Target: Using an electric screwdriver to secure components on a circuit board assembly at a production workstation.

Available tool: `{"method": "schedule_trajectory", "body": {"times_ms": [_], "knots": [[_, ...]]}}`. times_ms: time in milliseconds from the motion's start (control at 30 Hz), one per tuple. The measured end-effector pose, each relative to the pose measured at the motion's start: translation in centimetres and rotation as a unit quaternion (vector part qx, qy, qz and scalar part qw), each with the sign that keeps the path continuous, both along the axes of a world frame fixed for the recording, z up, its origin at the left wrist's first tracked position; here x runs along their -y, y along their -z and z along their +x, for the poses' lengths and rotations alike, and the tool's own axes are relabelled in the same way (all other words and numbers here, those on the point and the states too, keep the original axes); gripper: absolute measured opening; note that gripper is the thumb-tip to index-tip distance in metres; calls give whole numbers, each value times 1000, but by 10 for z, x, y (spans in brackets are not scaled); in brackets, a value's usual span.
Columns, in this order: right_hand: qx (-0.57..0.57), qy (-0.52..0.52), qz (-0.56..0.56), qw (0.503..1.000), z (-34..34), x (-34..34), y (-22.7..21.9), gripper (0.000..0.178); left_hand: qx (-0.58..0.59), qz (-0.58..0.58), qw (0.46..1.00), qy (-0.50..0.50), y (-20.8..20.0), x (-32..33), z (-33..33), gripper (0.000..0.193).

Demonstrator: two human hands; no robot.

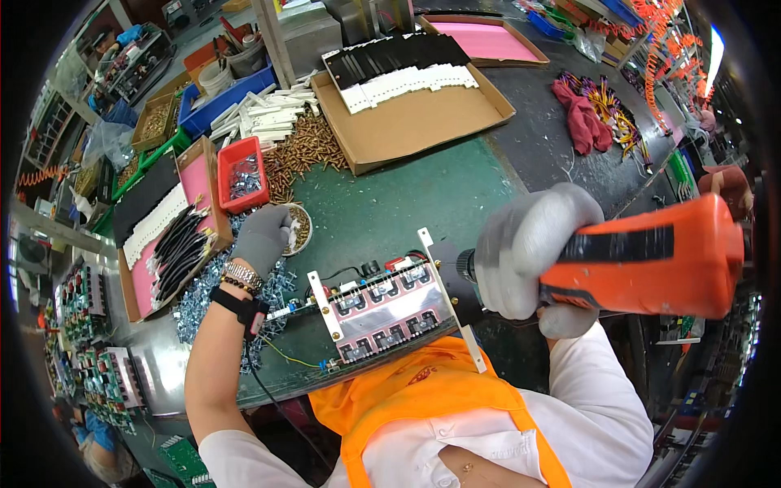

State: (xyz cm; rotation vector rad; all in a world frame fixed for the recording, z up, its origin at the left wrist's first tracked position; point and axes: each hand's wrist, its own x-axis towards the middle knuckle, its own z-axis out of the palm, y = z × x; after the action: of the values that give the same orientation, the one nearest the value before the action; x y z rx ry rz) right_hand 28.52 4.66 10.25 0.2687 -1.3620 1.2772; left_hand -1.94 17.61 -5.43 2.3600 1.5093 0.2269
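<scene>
My right hand (533, 244), in a grey glove, is wrapped round an orange and black power screwdriver (651, 252), whose dark nose points left. Beneath and left of it lies an assembly (390, 313) with a shiny metal plate, black components in two rows, and a white strip (325, 305) at each end. My left hand (264, 236), also gloved, is at a small round bowl (303, 232) of brass-coloured screws. Its fingers are bent together at the bowl's rim, and whatever they pinch is hidden. A watch and bracelets sit on the left wrist.
A red bin (242, 175) of small metal parts stands beyond my left hand. Brass standoffs (313, 150) and silver clips (203, 301) lie in loose heaps. Cardboard trays (423, 126) hold black and white strips. Wire bundles (614, 114) lie far right; finished-looking boards (106, 382) stand left.
</scene>
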Motion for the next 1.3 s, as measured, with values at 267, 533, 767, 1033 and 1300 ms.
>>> {"method": "schedule_trajectory", "body": {"times_ms": [267,533,767,1033,1300], "knots": [[112,193,-197,955,8,16,-11,40,-83,23,996,33,6,2,10,10],[140,275,-153,939,2,20,-21,56,-98,55,993,26,4,2,13,8],[14,139,-84,987,-5,30,-29,58,-143,41,989,15,3,-4,19,10],[-14,175,-70,982,-18,56,-31,55,-194,36,980,30,-15,5,27,18],[50,76,-5,996,-17,60,-32,56,-227,34,973,21,-15,-5,24,21]]}}
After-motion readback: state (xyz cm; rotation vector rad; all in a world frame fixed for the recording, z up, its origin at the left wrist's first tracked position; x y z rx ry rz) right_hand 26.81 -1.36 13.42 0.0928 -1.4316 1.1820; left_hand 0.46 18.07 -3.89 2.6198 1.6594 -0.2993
